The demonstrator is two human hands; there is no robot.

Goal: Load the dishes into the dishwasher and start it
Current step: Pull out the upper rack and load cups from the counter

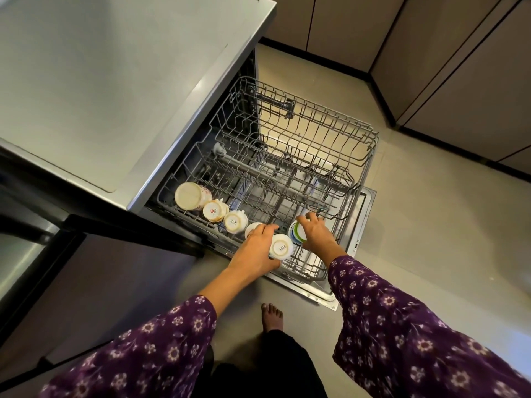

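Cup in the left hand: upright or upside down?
Upside down: the cup shows its base ring and printed mark facing up.

Left hand point(257, 248): grips an upturned white ceramic cup with a printed base point(282, 248), fingers over it and thumb under.
Right hand point(316, 232): holds a round white cup with green and blue bands point(296, 234), just right of the left hand's cup.
Left of the left hand: a row of upturned pale cups point(214, 211) in the pulled-out grey wire dishwasher rack point(304, 275).
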